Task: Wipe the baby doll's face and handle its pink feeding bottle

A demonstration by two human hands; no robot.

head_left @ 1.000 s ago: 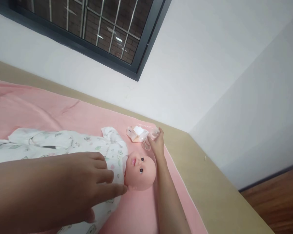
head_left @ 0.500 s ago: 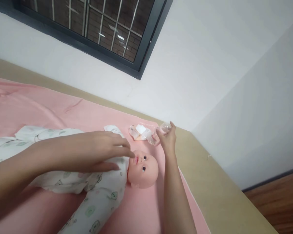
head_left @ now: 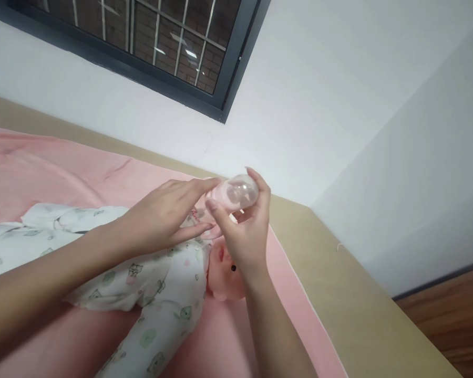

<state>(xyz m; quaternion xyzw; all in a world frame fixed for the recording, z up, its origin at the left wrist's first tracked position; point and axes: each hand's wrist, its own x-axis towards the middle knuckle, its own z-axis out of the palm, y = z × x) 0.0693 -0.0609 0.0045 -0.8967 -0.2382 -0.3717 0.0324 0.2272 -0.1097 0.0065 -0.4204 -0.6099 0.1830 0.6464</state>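
Observation:
A clear baby bottle with a pinkish part is raised above the doll's head, tilted. My right hand is closed around its rounded transparent end, thumb on the near side and fingers behind. At the other end, my left hand grips it between thumb and fingers; that end is mostly hidden. Below my hands lies the baby doll on its back, its head partly covered by my right hand and wrist. The doll wears white clothes with green animal prints.
A pink sheet covers most of the wooden surface, whose bare edge shows at the back and right. Behind it rise a white wall and a dark-framed barred window. Brown wood shows at lower right.
My right hand has lifted the bottle from the sheet and brought it left and toward me. My left hand has moved up from the doll's mouth onto the bottle.

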